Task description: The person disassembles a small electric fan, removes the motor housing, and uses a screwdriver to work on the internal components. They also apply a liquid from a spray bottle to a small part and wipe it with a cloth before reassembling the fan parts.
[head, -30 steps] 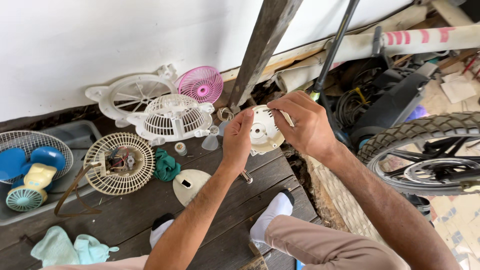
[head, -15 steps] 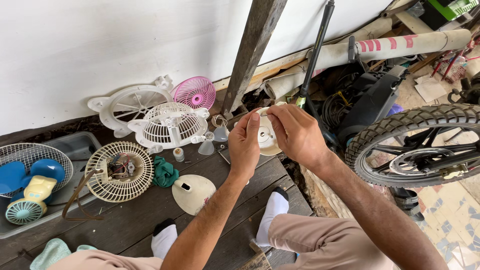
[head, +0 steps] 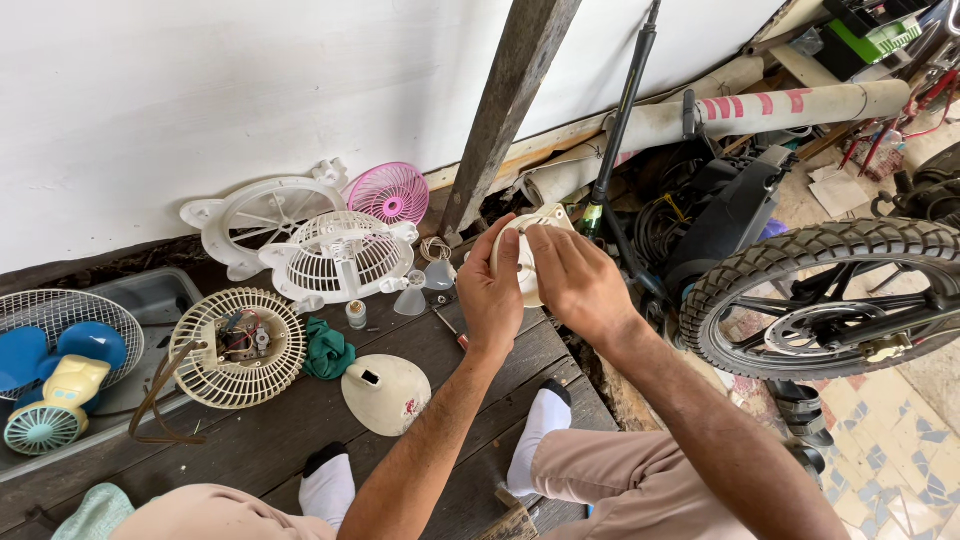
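Holding: white round fan part (head: 530,262) is gripped between left hand (head: 490,295) and right hand (head: 575,280), raised above wooden floor (head: 300,430) | fingers closed on rim for steadiness, probably.

White wall (head: 200,90), dark plank floor (head: 300,440), wooden post (head: 510,100).

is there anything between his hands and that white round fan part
Nothing visible: the left hand and the right hand both grip the white round fan part directly, fingers on its rim and face.
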